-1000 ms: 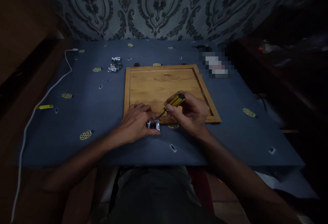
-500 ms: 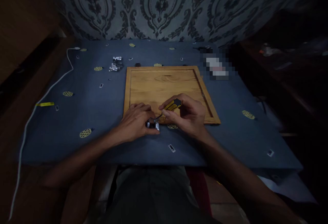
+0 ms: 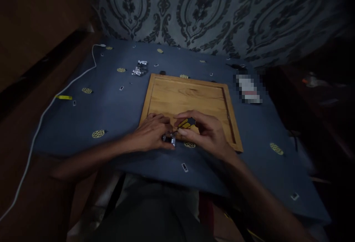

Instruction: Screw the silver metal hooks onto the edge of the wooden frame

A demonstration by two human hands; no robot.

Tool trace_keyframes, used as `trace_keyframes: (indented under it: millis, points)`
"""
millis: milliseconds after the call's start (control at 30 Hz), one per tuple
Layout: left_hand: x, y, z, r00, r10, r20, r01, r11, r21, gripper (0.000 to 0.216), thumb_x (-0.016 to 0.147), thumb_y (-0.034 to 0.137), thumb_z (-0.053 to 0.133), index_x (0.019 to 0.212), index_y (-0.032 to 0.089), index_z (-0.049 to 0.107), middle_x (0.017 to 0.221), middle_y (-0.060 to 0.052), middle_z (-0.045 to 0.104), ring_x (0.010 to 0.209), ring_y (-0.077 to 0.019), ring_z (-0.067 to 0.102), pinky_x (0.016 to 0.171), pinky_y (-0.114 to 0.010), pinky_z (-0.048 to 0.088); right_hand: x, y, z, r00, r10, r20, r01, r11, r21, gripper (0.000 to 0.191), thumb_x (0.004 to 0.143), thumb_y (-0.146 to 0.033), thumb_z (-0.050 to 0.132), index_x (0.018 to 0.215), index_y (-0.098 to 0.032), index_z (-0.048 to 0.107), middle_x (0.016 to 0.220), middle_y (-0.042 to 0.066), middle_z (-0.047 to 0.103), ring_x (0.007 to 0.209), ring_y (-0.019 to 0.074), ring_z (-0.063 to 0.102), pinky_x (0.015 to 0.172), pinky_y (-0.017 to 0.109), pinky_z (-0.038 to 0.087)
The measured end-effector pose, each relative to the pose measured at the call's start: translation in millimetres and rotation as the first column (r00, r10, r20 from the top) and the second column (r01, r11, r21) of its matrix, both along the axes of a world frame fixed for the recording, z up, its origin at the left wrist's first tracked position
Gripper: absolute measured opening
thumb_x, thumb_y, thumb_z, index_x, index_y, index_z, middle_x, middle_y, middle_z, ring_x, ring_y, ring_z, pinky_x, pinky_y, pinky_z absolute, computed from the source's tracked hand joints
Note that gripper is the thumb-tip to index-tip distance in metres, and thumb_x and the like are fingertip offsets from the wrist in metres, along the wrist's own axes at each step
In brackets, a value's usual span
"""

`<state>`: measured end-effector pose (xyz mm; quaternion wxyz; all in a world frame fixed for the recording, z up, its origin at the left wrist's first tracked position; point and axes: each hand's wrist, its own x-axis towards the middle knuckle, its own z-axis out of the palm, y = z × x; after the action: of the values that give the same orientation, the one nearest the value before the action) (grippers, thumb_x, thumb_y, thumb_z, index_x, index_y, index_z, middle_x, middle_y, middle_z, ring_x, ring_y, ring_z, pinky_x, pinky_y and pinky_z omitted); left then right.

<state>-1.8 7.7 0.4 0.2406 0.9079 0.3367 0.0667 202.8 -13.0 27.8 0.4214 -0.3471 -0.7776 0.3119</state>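
Fingers closed on part (image 3: 170, 139) and screwdriver (image 3: 186, 123), near rim of tray (image 3: 147, 99).
Left hand (image 3: 150, 134): fingers curled tight over the small metal part, pinning it to the cloth (image 3: 111, 118) just against the tray. Right hand (image 3: 208, 135): fingers pinched shut on the screwdriver's yellow-black handle, tip angled down to the part. Part judged light, hard, slick and apt to skid, so best held by its sides. Screwdriver stiff; hold at the handle. More metal pieces (image 3: 139, 69) lie beyond the tray's far left corner.

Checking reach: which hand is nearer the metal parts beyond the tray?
Left. The left hand, gripping a metal piece, sits in front of the metal parts; the right hand, holding a screwdriver, farther right.
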Motion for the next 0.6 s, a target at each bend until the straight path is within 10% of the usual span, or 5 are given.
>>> trace_keyframes:
  millis: [167, 600]
  points:
    - [0, 1, -0.4, 1.0, 0.017, 0.005, -0.017, 0.999, -0.029, 0.044, 0.082, 0.049, 0.084, 0.113, 0.019, 0.071, 0.122, -0.008, 0.069, 0.122, -0.0302, 0.06, 0.103, -0.042, 0.039, 10, 8, 13.2, 0.988, 0.15, 0.041, -0.142, 0.977, -0.161, 0.038, 0.093, -0.052, 0.072, 0.07, -0.022, 0.066, 0.067, -0.001, 0.059, 0.064, 0.0156, 0.06, 0.06, 0.029, 0.049]
    - [1, 4, -4.2, 1.0, 0.009, 0.014, -0.009, 1.0, 0.016, 0.039, 0.083, 0.052, 0.082, 0.106, 0.022, 0.073, 0.113, -0.005, 0.068, 0.113, -0.0282, 0.062, 0.098, -0.04, 0.043, 1, 3, -6.6, 0.995, -0.026, -0.097, 0.021, 0.999, -0.05, 0.039, 0.086, -0.052, 0.079, 0.065, -0.022, 0.066, 0.062, -0.001, 0.055, 0.059, 0.0152, 0.056, 0.053, 0.028, 0.045]
